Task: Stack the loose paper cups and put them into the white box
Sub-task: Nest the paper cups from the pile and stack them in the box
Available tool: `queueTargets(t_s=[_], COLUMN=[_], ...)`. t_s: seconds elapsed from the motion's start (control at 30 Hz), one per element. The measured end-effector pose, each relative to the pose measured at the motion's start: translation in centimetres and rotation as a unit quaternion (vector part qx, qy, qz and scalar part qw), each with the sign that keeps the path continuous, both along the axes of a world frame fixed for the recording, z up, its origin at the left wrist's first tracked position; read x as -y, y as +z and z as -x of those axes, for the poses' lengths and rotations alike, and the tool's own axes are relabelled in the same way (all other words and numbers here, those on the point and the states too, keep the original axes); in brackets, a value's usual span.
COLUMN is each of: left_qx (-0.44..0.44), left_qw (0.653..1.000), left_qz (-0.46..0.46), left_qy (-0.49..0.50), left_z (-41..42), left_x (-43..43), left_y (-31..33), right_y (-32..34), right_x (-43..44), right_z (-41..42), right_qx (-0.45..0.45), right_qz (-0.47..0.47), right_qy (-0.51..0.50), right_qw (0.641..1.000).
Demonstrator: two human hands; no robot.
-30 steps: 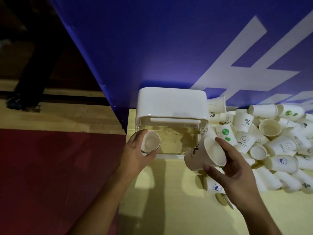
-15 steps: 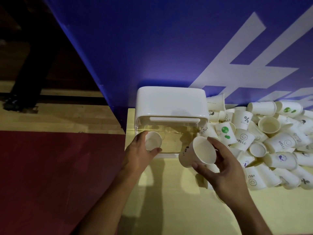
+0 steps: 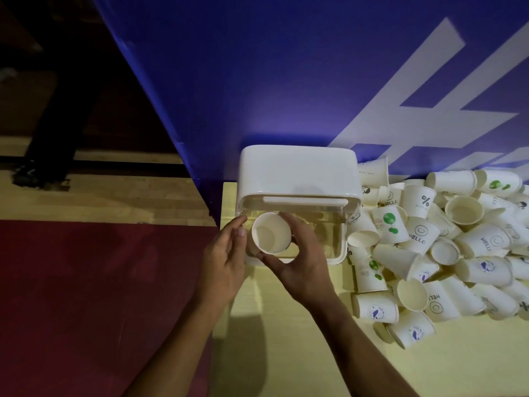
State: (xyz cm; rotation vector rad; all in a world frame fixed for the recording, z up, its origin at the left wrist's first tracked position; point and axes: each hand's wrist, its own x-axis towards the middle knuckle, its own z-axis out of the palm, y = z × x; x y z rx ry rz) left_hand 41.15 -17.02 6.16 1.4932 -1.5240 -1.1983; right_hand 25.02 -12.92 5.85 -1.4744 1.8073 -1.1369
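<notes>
left hand and right hand close together, both curled round one paper cup, at the white box open front by the table left edge, loose cups heaped right, bare tabletop nearside

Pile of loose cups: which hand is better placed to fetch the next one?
The right hand: the cup pile lies on its side, while the left hand sits beyond the held cup, farthest away.

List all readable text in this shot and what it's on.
"HELLO": smiley cup right of the box.
"HELLO": tilted cup further right.
"%": back cup near the banner.
Blue round logos on the front cups: too small.
Banner lettering: cut off, unreadable.
</notes>
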Motion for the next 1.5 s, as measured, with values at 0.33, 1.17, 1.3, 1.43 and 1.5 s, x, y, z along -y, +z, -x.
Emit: queueTargets(t_s=[0.33,1.17,1.3,1.43,1.5], left_qx=[0.063,0.077,0.123,0.241,0.321], left_qw=[0.997,0.969,0.949,0.901,0.871], left_qz=[-0.034,0.196,0.202,0.253,0.266], left_qy=[-0.043,-0.132,-0.208,-0.256,-0.260], left_z=[1.1,11.4,19.8,28.0,31.6], left_x=[0.8,1.5,1.8,3.3,4.7], left_y=[-2.0,5.8,7.2,5.2,3.7], right_y=[-2.5,6.0,7.9,7.4,6.8], right_x=[0.4,-5.2,-8.5,-11.8,-13.2], right_z=[-0.4,14.6,21.6,27.5,30.5], right_qx=[-0.024,0.007,0.023,0.033,0.039], right_qz=[-0.059,-0.072,-0.063,-0.079,-0.089], right_qy=[0.015,-0.186,-0.254,-0.278,-0.279], right_qw=[0.998,0.980,0.965,0.957,0.955])
